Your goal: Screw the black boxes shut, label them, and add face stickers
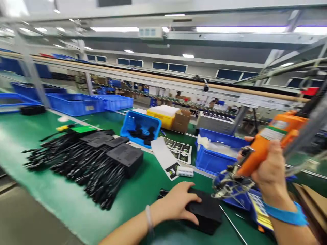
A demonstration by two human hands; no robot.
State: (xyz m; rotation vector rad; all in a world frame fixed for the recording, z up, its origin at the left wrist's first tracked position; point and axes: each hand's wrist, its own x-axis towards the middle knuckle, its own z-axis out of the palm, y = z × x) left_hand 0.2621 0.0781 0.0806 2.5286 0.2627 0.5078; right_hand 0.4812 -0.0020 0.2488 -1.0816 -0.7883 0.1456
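- Black box lies on the green desk, with the left hand pressed flat on it.
- Right hand grasps the orange screwdriver above the box.
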